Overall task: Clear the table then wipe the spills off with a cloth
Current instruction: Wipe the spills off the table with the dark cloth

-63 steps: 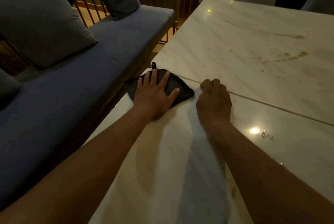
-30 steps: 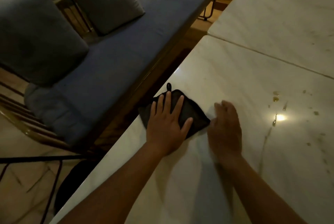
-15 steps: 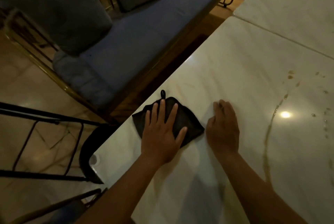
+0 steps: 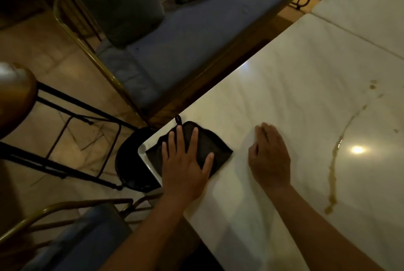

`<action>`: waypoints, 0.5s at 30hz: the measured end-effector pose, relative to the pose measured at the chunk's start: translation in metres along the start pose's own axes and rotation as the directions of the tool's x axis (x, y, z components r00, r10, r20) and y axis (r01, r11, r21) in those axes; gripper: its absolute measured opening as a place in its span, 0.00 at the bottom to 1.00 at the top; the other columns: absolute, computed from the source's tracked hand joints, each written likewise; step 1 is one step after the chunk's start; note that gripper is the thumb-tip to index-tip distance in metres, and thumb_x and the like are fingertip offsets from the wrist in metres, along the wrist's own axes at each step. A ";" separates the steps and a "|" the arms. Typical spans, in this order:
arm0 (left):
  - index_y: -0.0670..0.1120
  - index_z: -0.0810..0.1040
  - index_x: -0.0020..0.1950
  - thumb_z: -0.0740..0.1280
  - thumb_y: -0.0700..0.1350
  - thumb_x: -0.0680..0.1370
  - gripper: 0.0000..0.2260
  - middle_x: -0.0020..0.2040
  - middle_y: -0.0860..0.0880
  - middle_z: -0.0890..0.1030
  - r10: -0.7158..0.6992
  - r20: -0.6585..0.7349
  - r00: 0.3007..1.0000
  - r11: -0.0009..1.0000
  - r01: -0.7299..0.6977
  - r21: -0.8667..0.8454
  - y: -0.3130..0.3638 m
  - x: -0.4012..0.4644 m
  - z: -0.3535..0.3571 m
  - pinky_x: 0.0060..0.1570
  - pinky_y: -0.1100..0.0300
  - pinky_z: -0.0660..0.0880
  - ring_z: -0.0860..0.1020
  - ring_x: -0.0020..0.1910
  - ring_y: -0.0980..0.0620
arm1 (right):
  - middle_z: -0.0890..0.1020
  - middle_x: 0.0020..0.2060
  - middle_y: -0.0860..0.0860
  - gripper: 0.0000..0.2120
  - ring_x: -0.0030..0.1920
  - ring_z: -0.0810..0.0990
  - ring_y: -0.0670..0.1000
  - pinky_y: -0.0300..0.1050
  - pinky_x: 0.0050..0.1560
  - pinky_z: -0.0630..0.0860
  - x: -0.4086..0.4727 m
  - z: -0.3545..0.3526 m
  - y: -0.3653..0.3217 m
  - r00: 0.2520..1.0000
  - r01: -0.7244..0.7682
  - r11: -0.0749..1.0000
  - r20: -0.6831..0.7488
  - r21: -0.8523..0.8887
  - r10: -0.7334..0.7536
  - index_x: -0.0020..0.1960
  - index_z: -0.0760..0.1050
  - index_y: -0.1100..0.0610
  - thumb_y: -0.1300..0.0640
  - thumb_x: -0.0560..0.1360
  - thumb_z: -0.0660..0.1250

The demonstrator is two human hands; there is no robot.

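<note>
A black cloth with a small hanging loop lies flat at the near left corner of the white marble table. My left hand presses on it with fingers spread and straight. My right hand rests on the bare tabletop just right of the cloth, fingers loosely bent, holding nothing. A long brown spill streak curves down the table to the right of my right hand, with small brown drops above it.
A blue cushioned bench with grey pillows runs along the table's left side. A black bin sits on the floor below the table corner. A black metal stool frame and a blue chair seat stand at left.
My left hand has slid the cloth back along the table's left edge to the near corner. My right hand moved back alongside it. The view has shifted toward the corner and floor.
</note>
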State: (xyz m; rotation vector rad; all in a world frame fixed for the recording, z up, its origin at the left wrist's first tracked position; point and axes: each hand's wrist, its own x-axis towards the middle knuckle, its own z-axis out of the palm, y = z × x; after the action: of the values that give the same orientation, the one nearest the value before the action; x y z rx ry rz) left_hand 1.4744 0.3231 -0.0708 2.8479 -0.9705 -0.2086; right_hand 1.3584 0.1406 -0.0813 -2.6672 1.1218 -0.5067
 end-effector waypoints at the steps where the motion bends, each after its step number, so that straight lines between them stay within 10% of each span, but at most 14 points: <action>1: 0.54 0.49 0.84 0.45 0.69 0.80 0.35 0.83 0.42 0.48 -0.017 0.004 1.000 1.000 0.017 0.003 -0.004 0.006 -0.002 0.79 0.41 0.47 0.47 0.82 0.40 | 0.76 0.66 0.62 0.24 0.68 0.73 0.61 0.56 0.69 0.71 -0.011 -0.002 -0.004 1.000 0.028 1.000 0.009 0.007 -0.028 0.68 0.74 0.65 0.57 0.76 0.53; 7: 0.52 0.46 0.84 0.43 0.68 0.79 0.36 0.83 0.38 0.48 -0.126 0.003 0.992 0.992 0.126 0.004 -0.005 0.033 -0.004 0.79 0.40 0.44 0.47 0.81 0.37 | 0.76 0.67 0.60 0.25 0.70 0.72 0.60 0.54 0.71 0.69 -0.058 -0.016 0.001 0.992 0.108 0.993 0.062 0.041 -0.110 0.69 0.74 0.63 0.56 0.76 0.54; 15: 0.55 0.45 0.84 0.49 0.67 0.80 0.35 0.83 0.41 0.44 0.164 0.016 0.986 0.986 -0.164 -0.013 0.067 -0.145 0.025 0.79 0.40 0.45 0.42 0.82 0.40 | 0.76 0.67 0.57 0.24 0.72 0.69 0.59 0.61 0.72 0.66 -0.130 -0.062 0.040 0.985 0.129 0.992 0.118 0.003 -0.128 0.67 0.75 0.60 0.56 0.77 0.52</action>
State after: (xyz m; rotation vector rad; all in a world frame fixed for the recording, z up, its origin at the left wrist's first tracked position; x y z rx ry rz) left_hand 1.3169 0.3578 -0.0712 2.7417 -1.1965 -0.2215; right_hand 1.2235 0.2030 -0.0675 -2.7455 0.9237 -0.3624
